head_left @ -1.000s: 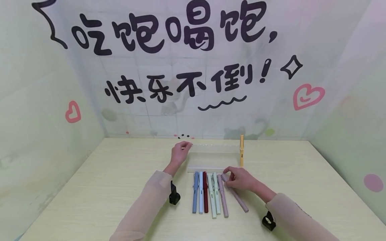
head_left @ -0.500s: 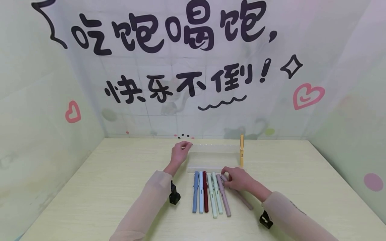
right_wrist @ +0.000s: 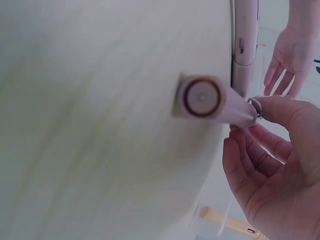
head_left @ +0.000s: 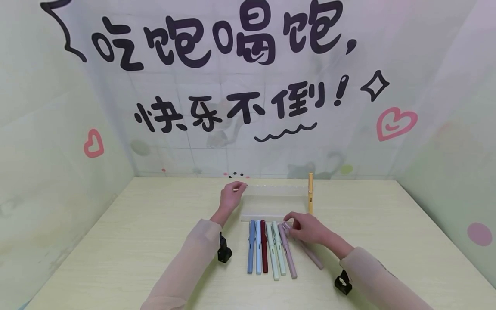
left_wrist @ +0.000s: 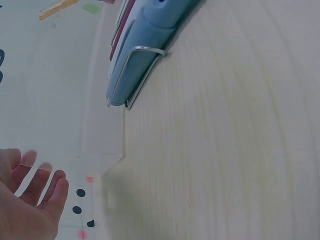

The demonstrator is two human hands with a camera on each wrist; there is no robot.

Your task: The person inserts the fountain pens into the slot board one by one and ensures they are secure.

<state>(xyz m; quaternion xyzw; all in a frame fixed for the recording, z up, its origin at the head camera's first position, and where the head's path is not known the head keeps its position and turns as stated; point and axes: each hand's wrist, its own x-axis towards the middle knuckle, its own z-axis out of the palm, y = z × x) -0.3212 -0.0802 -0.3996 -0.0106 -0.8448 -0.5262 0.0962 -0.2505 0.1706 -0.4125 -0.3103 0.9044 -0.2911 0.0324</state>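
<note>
My left hand [head_left: 231,196] holds the left edge of a clear plastic stand [head_left: 275,204]. In the left wrist view its fingers [left_wrist: 35,187] show partly through the clear panel. My right hand [head_left: 308,228] pinches a mauve pen [head_left: 313,255] near its clip end, thumb on one side and fingers on the other. The right wrist view shows this mauve pen [right_wrist: 220,102] end-on, slanting from the fingertips. Just left of it lies a second mauve pen [head_left: 288,254]. A yellow pen [head_left: 311,196] stands upright at the stand's right end.
Left of the mauve pens, in a row before the stand, lie a blue pen [head_left: 251,247], a light blue pen [head_left: 258,249], a dark red pen [head_left: 265,249] and two pale green pens [head_left: 273,254]. A printed cloth wall [head_left: 232,159] rises behind the table [head_left: 166,241].
The held mauve pen's near end has swung slightly right. The neighbouring mauve pen's near end has shifted a little right too. My left hand and the stand have stayed still.
</note>
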